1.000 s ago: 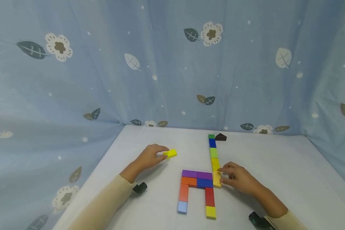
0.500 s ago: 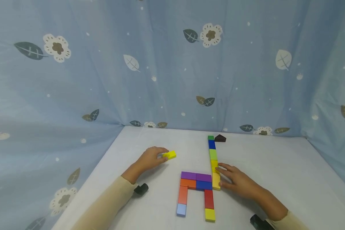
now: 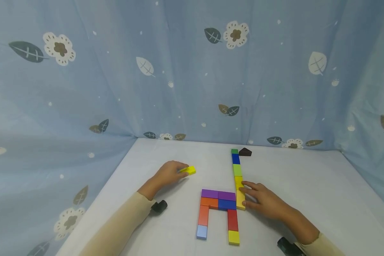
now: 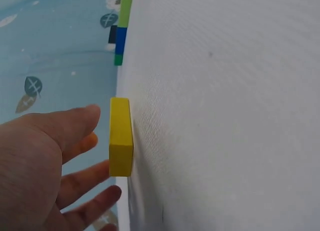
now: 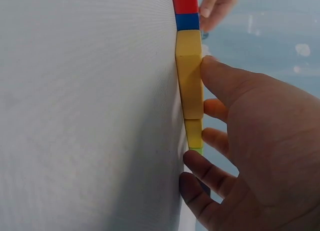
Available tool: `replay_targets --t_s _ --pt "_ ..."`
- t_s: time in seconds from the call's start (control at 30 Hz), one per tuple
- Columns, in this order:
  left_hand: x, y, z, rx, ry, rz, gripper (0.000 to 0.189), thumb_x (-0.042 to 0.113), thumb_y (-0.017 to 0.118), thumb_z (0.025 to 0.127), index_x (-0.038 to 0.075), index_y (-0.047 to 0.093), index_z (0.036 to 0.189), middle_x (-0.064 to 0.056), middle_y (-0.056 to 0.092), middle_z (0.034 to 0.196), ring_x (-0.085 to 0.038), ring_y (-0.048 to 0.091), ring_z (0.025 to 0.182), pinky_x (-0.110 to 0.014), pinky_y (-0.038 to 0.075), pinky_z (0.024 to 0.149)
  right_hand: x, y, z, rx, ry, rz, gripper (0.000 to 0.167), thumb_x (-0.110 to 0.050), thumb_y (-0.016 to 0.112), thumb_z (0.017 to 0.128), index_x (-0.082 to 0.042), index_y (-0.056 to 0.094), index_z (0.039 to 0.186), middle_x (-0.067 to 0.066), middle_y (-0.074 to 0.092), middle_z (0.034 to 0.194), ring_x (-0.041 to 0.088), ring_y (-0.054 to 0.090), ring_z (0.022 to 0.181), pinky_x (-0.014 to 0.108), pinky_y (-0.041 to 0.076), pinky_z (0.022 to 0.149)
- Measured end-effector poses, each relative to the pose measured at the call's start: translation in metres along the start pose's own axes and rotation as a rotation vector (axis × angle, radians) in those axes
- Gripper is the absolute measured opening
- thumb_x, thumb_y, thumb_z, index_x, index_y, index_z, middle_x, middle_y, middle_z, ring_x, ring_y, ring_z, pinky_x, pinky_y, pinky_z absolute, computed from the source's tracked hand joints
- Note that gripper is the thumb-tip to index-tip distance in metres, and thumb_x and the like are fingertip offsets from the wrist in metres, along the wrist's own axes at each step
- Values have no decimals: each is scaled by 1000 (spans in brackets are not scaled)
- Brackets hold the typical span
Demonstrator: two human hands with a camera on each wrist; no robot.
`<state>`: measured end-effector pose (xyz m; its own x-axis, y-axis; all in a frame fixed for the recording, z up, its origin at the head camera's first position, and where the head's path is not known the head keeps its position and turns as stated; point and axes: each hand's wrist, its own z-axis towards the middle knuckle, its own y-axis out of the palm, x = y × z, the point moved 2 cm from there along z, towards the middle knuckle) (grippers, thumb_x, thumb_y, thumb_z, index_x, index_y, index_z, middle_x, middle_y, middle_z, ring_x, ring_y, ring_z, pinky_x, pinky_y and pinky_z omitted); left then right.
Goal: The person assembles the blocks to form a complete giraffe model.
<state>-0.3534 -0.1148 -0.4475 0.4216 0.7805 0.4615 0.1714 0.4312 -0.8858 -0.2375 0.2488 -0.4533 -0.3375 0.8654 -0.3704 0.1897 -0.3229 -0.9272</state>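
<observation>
My left hand [image 3: 169, 174] is at the left end of a bright yellow block [image 3: 191, 170] lying on the table, its thumb and forefinger spread about that end. In the left wrist view a gap shows between thumb and yellow block [image 4: 120, 136]. On the other side, my right hand [image 3: 270, 202] reaches over a straight column of blocks with loosely extended fingers. Its thumb is right at the pale yellow block [image 3: 240, 201], as the right wrist view also shows with the pale yellow block [image 5: 190, 86]. The forefinger lies over the yellow block [image 3: 239, 182] just beyond.
The column continues away through light green [image 3: 237, 170], blue [image 3: 235, 159] and green [image 3: 234, 151] blocks. A dark triangular block [image 3: 245, 152] sits beside its far end. Left of its near end, purple [image 3: 209, 193], orange [image 3: 209, 202], blue, red and other blocks form two legs. A patterned curtain [image 3: 179, 71] hangs behind.
The right hand's fingers have moved slightly leftward and forward, from the pale yellow block's edge to over the two yellow blocks. The left hand stays beside its yellow block, nearly still.
</observation>
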Motion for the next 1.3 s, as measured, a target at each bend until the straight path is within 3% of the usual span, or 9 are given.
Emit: replay_targets --t_s 0.17,0.43,0.57,0.83,1.07,1.2,1.3 --pt "0 0 3 -3 20 -45 34 27 69 91 15 69 123 -1 67 121 -22 58 117 -43 41 101 -1 -1 0 -2 2 1 59 -60 64 85 -25 62 133 -1 41 149 30 38 134 54 39 101" --pt "-5 2 3 -72 -17 -67 37 20 70 90 14 67 126 -3 66 119 -21 59 110 -41 45 97 -2 -1 1 -6 3 -5 58 -59 65 85 -25 63 132 -1 42 149 32 39 134 55 39 101" --pt "-7 1 -5 -103 -34 -52 40 23 71 89 16 65 129 -1 65 112 -18 59 103 -39 47 93 -4 -3 1 -9 3 -7 58 -59 65 85 -25 63 132 0 43 148 32 39 134 56 39 100" --pt "4 -3 -27 -207 12 -45 52 28 69 88 20 58 138 4 56 84 -15 50 77 -34 44 68 -6 -6 0 -16 8 1 59 -58 66 84 -23 63 132 2 43 148 33 39 133 56 40 99" --pt "18 2 -38 -251 40 34 51 33 68 87 25 59 136 11 55 84 -12 50 79 -34 40 75 -6 -8 0 -17 6 3 59 -58 66 85 -23 62 132 2 43 148 33 39 134 57 38 101" --pt "26 4 -42 -275 41 16 49 32 70 87 25 61 134 10 55 84 -11 50 79 -31 44 73 -6 -8 1 -20 3 4 59 -57 66 85 -22 62 132 3 43 148 33 39 134 56 39 101" --pt "31 4 -44 -280 62 -5 45 29 71 86 24 65 131 13 58 88 -9 52 84 -31 47 78 -6 -8 1 -18 3 4 60 -58 66 84 -22 63 132 3 44 148 34 39 134 56 39 100"
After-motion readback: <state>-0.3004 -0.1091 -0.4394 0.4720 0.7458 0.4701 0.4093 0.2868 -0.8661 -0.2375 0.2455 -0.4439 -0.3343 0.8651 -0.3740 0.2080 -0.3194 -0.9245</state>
